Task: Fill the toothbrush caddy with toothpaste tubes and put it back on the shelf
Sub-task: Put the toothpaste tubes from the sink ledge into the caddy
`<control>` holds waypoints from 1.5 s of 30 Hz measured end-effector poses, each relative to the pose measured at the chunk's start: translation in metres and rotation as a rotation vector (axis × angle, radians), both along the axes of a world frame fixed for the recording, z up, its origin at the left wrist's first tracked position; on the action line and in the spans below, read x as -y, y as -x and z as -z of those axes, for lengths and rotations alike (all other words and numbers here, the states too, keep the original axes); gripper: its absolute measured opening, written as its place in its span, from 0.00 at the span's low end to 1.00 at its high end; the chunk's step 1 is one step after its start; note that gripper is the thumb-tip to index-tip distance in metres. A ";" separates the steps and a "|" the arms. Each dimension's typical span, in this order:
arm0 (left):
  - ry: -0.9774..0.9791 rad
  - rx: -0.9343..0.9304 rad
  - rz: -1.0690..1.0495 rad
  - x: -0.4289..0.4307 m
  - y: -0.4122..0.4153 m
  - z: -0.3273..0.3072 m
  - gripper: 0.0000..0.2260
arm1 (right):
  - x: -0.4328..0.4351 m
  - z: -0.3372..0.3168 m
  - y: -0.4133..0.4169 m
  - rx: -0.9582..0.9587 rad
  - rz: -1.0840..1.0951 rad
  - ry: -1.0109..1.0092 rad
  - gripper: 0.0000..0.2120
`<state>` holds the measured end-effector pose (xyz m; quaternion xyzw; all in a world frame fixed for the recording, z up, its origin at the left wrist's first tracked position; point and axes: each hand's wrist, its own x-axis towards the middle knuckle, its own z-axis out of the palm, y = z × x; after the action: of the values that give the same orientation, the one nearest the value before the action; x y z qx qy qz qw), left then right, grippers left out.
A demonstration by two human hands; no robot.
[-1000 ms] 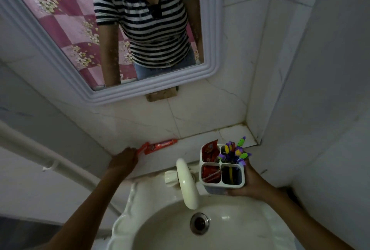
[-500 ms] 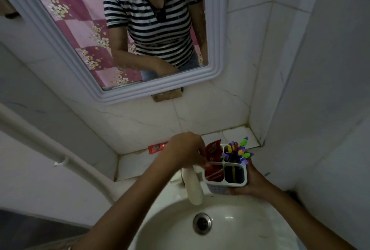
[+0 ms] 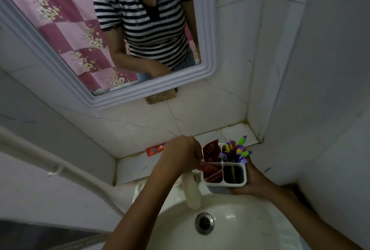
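Four compartments make up the white toothbrush caddy (image 3: 224,184), which your right hand (image 3: 254,181) cups from below and from its right side, above the sink's (image 3: 250,227) back rim and just right of the cream tap (image 3: 191,191). Your right grip is wrapped around the caddy's lower body.

Contents, by compartment:
- far left: one red toothpaste tube (image 3: 210,150), standing upright and rising above the rim.
- far right: a cluster of toothbrushes (image 3: 236,150) with purple, yellow and green heads.
- near left: red tubes lying low inside, plus a slim red toothpaste tube (image 3: 210,167) slanting in over the left rim.
- near right: dark interior with a yellow handle inside; the rest cannot be made out.

Your left hand (image 3: 180,155) sits at the caddy's left edge, fingers curled together and pinched on the upper end of that slanting tube, whose lower end is already inside the near-left compartment.

On the tiled shelf (image 3: 136,166) behind the sink, near its back edge against the wall, one more red toothpaste tube (image 3: 155,149) lies flat, its right end hidden behind your left hand.

Above the shelf hangs a white-framed mirror (image 3: 140,91), which reflects a striped shirt and a pink checked curtain.
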<state>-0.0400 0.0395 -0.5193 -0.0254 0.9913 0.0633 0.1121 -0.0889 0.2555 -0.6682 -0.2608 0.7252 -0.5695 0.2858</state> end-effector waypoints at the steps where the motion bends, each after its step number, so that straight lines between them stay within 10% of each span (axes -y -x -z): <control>1: -0.005 -0.014 -0.010 0.001 0.000 -0.002 0.08 | 0.001 -0.002 0.002 -0.009 -0.005 -0.007 0.61; 11: 0.077 0.071 0.086 -0.043 0.013 0.017 0.10 | 0.007 0.003 0.009 -0.001 -0.029 -0.008 0.55; 17: -0.345 0.039 -0.166 0.043 0.022 0.011 0.10 | 0.005 -0.004 0.007 -0.029 -0.001 -0.041 0.62; 24: 0.100 0.171 -0.367 0.137 0.008 0.109 0.22 | 0.003 0.006 0.010 -0.022 -0.014 -0.029 0.59; 28: 0.169 -0.005 -0.355 0.140 -0.001 0.139 0.16 | 0.004 0.007 0.010 -0.018 -0.010 -0.036 0.58; 34: -0.241 -0.283 -0.473 0.112 -0.006 0.079 0.09 | 0.004 0.002 0.008 0.005 -0.014 -0.031 0.58; 38: -0.457 -0.569 -0.273 0.076 -0.016 -0.008 0.06 | 0.003 0.001 0.007 0.011 -0.019 -0.007 0.57; 45: -0.297 -0.158 0.153 -0.007 -0.007 -0.053 0.09 | 0.007 -0.004 0.007 -0.005 -0.033 0.049 0.57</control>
<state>-0.0333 0.0466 -0.4661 0.0721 0.9759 0.2021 0.0408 -0.0962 0.2486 -0.6645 -0.2810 0.7076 -0.5815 0.2867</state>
